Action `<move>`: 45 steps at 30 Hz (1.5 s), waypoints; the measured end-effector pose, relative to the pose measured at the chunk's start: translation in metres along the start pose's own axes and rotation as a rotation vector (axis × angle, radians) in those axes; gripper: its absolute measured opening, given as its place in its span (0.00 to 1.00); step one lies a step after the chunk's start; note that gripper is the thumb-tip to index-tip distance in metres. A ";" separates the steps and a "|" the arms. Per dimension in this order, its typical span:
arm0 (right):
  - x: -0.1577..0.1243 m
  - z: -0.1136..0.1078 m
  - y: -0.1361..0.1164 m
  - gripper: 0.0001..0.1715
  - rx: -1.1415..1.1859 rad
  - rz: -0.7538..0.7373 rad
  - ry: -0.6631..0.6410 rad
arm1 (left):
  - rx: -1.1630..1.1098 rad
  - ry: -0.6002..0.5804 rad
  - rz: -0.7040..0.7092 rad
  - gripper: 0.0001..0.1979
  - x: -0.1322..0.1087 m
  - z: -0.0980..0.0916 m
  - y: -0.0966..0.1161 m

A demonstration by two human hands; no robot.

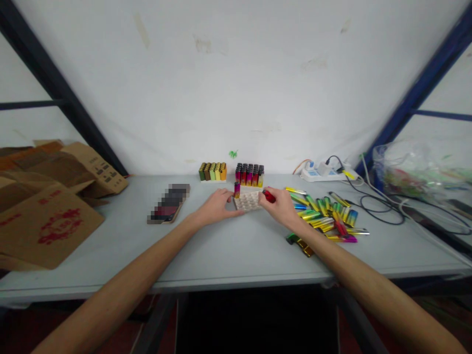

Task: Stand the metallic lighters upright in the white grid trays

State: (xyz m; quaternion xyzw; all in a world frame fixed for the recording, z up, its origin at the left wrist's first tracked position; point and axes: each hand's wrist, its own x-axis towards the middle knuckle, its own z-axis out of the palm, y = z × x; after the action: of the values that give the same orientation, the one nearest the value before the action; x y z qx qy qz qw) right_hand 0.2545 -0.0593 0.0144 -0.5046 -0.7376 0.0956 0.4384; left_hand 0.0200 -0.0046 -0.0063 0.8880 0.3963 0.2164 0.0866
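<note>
A small white tray (249, 202) with rows of round holes lies on the table between my hands. My left hand (217, 205) grips its left end, thumb along the front edge and fingers at the back corner. One purple-and-yellow lighter (236, 190) stands upright in the tray's far left corner, close to those fingers. Pinched in my right hand (279, 204) is a red lighter (269, 196) with a dark top, at the tray's right end. Beside my right wrist spreads a loose pile of shiny multicoloured lighters (324, 221).
Two filled blocks of upright lighters, a yellow-green one (213, 171) and a red-purple one (250, 175), stand near the wall. A phone (169, 203) and cardboard boxes (51, 211) lie left. A power strip (328, 172), cables and a plastic bag (401, 167) occupy the right.
</note>
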 end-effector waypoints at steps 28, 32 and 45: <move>0.009 0.002 0.020 0.20 -0.072 -0.140 -0.193 | -0.050 -0.032 0.061 0.28 -0.001 0.009 0.015; 0.010 0.012 0.030 0.17 -0.151 -0.178 -0.251 | -0.036 -0.039 0.060 0.28 -0.001 0.010 0.015; 0.012 0.026 0.010 0.23 -0.554 -0.132 -0.374 | 0.006 -0.055 0.072 0.29 0.000 0.013 0.014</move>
State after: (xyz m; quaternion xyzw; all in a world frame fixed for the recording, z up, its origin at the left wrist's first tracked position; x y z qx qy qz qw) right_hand 0.2404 -0.0365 -0.0007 -0.5296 -0.8341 -0.0459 0.1472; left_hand 0.0351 -0.0132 -0.0128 0.9074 0.3624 0.1939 0.0872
